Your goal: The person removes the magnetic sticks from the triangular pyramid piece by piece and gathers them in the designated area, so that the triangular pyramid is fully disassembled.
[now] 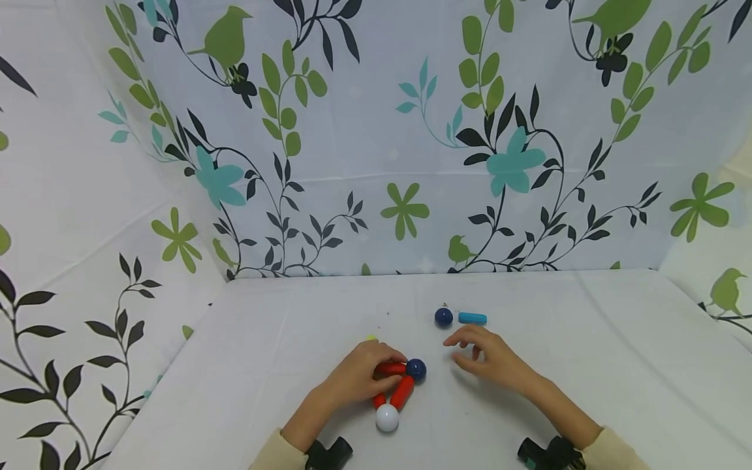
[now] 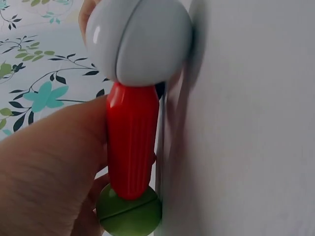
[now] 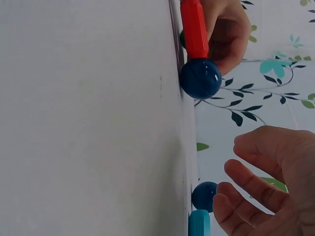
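Note:
My left hand (image 1: 360, 373) pinches a triangle made of red toy rods (image 1: 403, 393) joined at balls, low over the white table. A dark blue ball (image 1: 416, 370) forms its right corner and a white ball (image 1: 387, 418) the near one. In the left wrist view a green ball (image 2: 129, 211) shows at the other end of a red rod (image 2: 132, 140); the fingers hide part of the frame. My right hand (image 1: 495, 360) hovers to the right, fingers loosely bent and holding nothing. Just beyond its fingertips lie a loose dark blue ball (image 1: 443, 318) and a light blue rod (image 1: 472, 318).
A white cloth covers the table (image 1: 587, 365). Behind it hangs a curtain (image 1: 364, 130) printed with leaves, birds and flowers, which continues along both sides. A dark camera (image 1: 329, 454) is strapped to the left wrist, another (image 1: 549, 454) to the right.

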Demonstrator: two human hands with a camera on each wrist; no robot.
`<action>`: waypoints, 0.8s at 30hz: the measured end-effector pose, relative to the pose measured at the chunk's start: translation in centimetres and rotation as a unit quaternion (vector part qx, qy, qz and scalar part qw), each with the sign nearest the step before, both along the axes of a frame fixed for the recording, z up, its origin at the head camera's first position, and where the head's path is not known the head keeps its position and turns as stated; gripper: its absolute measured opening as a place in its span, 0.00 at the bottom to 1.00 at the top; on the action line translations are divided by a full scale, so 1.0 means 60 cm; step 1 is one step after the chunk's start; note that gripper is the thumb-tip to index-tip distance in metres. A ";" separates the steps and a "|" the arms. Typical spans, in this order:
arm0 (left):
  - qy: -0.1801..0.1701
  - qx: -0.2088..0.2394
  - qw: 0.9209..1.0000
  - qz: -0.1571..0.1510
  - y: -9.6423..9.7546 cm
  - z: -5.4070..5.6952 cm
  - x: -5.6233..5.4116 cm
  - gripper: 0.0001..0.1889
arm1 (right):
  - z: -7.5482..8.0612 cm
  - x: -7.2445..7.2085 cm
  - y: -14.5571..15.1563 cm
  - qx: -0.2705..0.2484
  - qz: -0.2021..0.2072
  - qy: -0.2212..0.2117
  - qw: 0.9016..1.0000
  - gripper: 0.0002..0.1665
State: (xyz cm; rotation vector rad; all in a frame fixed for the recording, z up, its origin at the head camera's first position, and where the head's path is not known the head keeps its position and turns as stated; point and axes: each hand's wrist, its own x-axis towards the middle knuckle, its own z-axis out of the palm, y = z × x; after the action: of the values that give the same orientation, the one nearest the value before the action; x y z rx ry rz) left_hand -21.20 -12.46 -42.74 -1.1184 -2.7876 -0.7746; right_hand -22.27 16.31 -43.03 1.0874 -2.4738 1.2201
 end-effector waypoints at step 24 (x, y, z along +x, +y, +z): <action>-0.001 0.009 1.000 -0.026 0.021 -0.002 0.011 0.11 | -0.022 0.027 -0.052 -0.037 0.138 -0.078 0.987 0.20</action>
State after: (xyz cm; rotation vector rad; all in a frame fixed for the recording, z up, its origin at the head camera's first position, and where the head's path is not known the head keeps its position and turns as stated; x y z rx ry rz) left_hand -20.53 -11.20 -42.87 -1.1916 -2.7591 -0.8040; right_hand -20.68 13.21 -44.34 1.4005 -2.4243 1.5147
